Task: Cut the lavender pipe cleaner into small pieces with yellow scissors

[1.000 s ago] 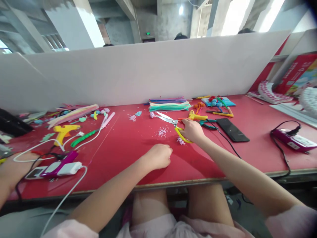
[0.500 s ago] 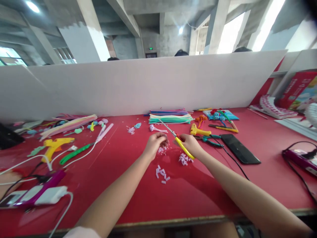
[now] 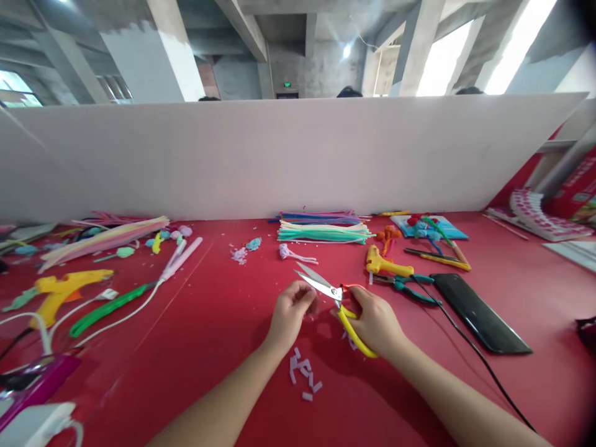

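Scissor handles (image 3: 354, 337) partly behind right hand (image 3: 376, 324)

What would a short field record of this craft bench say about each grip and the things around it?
right grip: closed on yellow-handled scissors, blades pointing left
left grip: fingers pinched beside the blades; contents too small to tell
between forearms: cut pale pieces on red table
right of grips: yellow glue gun, black phone
behind: pipe cleaner bundle
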A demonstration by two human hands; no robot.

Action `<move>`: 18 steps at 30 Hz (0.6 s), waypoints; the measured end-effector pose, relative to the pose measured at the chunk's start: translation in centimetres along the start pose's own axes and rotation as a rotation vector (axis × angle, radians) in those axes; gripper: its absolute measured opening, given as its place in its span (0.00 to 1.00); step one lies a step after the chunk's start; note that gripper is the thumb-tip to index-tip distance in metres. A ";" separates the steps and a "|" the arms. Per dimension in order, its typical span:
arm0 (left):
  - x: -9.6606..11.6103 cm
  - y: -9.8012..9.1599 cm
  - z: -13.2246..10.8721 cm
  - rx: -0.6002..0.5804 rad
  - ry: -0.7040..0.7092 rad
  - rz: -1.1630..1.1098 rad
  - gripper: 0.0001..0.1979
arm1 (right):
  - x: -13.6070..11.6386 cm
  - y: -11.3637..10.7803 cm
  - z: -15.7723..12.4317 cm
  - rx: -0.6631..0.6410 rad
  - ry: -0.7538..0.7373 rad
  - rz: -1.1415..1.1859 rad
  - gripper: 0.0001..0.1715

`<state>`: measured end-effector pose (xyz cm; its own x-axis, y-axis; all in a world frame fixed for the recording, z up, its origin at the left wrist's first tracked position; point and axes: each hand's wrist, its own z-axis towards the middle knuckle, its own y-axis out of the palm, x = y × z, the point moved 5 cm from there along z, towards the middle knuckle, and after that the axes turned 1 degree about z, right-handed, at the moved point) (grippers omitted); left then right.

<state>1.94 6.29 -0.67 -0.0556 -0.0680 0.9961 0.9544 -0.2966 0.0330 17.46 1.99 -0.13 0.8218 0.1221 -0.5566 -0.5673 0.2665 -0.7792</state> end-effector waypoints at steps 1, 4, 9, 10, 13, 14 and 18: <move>0.1 0.1 -0.1 0.000 0.005 0.012 0.07 | 0.0 0.0 0.1 0.005 -0.006 -0.004 0.21; 0.8 0.4 -0.3 0.001 0.024 0.006 0.05 | 0.1 -0.2 0.4 0.027 0.003 -0.003 0.18; 3.8 0.4 -0.6 0.007 0.085 -0.102 0.03 | -0.3 -2.1 1.2 0.069 0.019 0.033 0.15; 4.7 0.4 -0.7 -0.001 0.103 -0.120 0.03 | -0.8 -2.7 1.2 0.070 0.007 0.045 0.16; 7.2 0.8 -1.6 0.004 0.156 -0.148 0.03 | -2.8 -4.6 0.7 0.088 -0.042 0.087 0.19; 7.9 0.9 -2.1 0.016 0.176 -0.153 0.03 | -3.6 -5.1 0.3 0.098 -0.055 0.099 0.19; 8.2 1.4 -5.0 0.135 0.257 -0.188 0.04 | -6.0 -5.7 -2.7 0.165 -0.057 0.121 0.20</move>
<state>1.32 0.53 7.17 -0.2900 -0.2668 0.9191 0.9496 -0.1994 0.2417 15.67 -2.82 6.90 0.7525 0.2155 -0.6223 -0.6495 0.3990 -0.6472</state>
